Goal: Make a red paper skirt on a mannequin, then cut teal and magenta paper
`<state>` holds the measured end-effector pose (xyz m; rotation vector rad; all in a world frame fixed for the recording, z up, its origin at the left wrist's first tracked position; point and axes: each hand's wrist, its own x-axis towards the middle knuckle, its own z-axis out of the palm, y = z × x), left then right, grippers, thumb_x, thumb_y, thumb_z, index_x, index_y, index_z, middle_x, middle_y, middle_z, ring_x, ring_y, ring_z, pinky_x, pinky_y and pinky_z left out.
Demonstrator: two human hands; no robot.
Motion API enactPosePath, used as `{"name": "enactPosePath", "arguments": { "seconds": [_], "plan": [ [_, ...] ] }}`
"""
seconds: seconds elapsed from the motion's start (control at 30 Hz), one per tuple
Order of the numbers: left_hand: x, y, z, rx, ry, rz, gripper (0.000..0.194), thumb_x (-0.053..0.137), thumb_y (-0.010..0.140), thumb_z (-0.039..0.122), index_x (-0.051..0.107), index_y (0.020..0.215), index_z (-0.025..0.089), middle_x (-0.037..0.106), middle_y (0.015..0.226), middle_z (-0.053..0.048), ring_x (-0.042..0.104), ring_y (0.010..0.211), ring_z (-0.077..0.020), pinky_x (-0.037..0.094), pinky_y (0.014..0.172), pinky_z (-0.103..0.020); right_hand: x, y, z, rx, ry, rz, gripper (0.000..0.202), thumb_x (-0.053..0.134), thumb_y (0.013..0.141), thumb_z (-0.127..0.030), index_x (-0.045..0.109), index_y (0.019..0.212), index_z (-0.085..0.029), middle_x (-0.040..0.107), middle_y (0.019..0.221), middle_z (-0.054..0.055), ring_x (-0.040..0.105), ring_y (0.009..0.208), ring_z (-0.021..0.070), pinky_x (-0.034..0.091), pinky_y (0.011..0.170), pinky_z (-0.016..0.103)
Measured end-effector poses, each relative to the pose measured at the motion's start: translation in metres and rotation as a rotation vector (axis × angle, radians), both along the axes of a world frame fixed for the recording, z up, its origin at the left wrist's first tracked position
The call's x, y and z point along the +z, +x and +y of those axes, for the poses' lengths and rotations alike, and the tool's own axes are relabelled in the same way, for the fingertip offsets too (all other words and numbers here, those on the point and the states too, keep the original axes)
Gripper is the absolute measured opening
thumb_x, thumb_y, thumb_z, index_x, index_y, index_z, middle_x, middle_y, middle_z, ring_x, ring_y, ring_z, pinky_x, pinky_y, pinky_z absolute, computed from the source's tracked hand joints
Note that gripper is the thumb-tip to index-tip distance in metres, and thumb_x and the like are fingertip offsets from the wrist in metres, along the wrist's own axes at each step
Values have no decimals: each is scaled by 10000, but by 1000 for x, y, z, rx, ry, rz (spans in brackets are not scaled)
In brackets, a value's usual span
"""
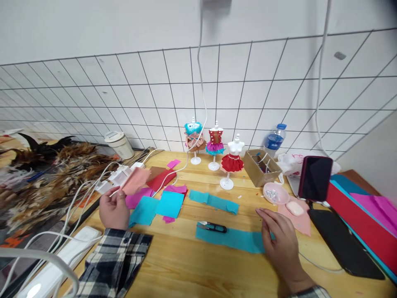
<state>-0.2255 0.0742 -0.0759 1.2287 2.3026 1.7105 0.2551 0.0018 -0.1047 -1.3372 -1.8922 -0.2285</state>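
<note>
My left hand pinches a peach fabric piece between thumb and fingers, raised over the left side of the table. Beneath and beside it lie turquoise fabric squares, magenta pieces and a red piece. My right hand is open, its fingers stretched out, over the right end of a flat turquoise fabric strip; whether it touches the strip I cannot tell. Black thread snips rest on that strip's left end. Farther back lies another turquoise strip, partly folded.
Three small dress forms stand at the back, one in a red skirt. To their right are a cardboard box, a water bottle, a pink bowl and a phone. White cables and a power strip run along the left, near feathers.
</note>
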Motion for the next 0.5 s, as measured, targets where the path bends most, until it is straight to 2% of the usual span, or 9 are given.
{"name": "enactPosePath", "arguments": {
  "seconds": [0.13,0.23,0.27,0.37,0.43,0.5],
  "plan": [
    [19,11,-13,-101,130,-231,465,535,816,447,521,1201,187,508,753,30,497,621,-125,477,648,-278,4,-5,-1,8,13,28,403,466,878,-116,559,1247,-247,661,1097,90,623,1001,253,478,890,436],
    [32,41,-24,-282,89,-384,540,628,728,503,571,1162,186,548,746,15,523,627,-139,472,631,-275,9,-13,-7,22,50,67,364,508,890,-155,558,1244,-223,669,1070,96,618,979,253,473,870,426],
    [36,57,-28,-378,38,-445,553,667,711,507,582,1158,191,573,745,9,536,624,-146,470,621,-276,10,-18,-11,41,42,86,357,526,893,-179,553,1246,-221,667,1072,97,612,979,254,470,870,426],
    [40,111,-46,-817,-307,-709,533,716,732,490,571,1161,209,598,754,5,550,645,-157,429,603,-260,15,-44,-24,164,-66,180,362,542,916,-307,524,1271,-240,650,1109,94,596,1025,262,461,906,434],
    [37,146,-56,-955,-441,-697,483,710,748,512,603,1091,190,541,683,29,491,609,-124,373,580,-230,18,-66,-33,283,-202,282,461,511,921,-479,480,1315,-242,612,1201,109,574,1109,278,460,947,442],
    [31,174,-63,-1019,-492,-656,514,724,725,539,619,1069,172,461,617,57,421,575,-106,321,553,-218,21,-87,-37,377,-327,401,647,494,866,-647,428,1351,-224,578,1259,131,567,1140,287,482,945,424]
  ]
}}
